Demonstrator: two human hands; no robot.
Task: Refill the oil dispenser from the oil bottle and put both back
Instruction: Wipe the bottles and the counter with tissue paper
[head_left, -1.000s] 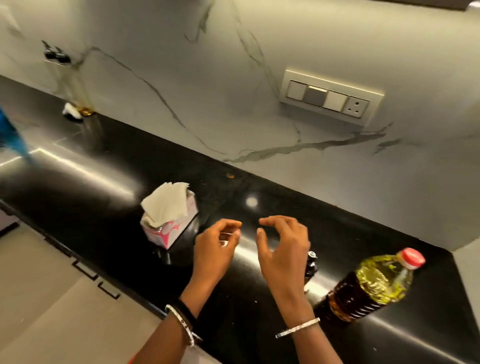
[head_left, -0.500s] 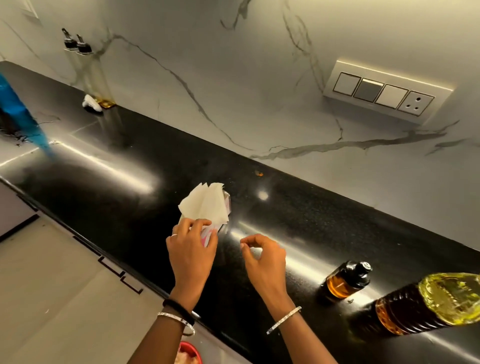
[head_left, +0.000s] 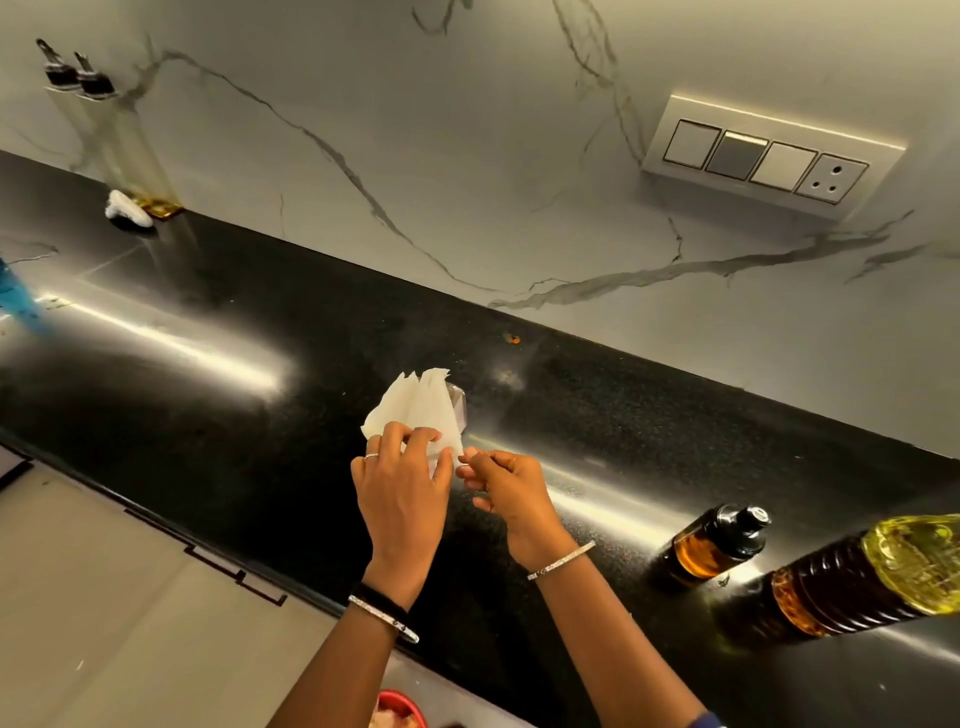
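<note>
at the far left two tall clear pourer bottles (head_left: 98, 135) stand against the marble wall, a crumpled white scrap (head_left: 128, 209) beside their base, on the black counter (head_left: 208, 415). near the counter's middle a white tissue (head_left: 415, 408) sticks up from a box that is mostly hidden behind it. the left hand (head_left: 402, 488) reaches in from the near edge, wrist straight, back of the hand up, fingers bent down over the tissue's near edge with the thumb closing toward them, so it grips the paper. just to its right the right hand (head_left: 511, 493) is angled in toward the left one, thumb and forefinger closed in a tight pinch on the tissue's near right corner, other fingers curled under. well to the right the oil dispenser (head_left: 717, 545), amber with a black cap, stands on the counter untouched, and just beside it, at the right edge, stands the oil bottle (head_left: 872, 577), its top cut off by the frame. a switch panel (head_left: 769, 161) sits on the wall above.
</note>
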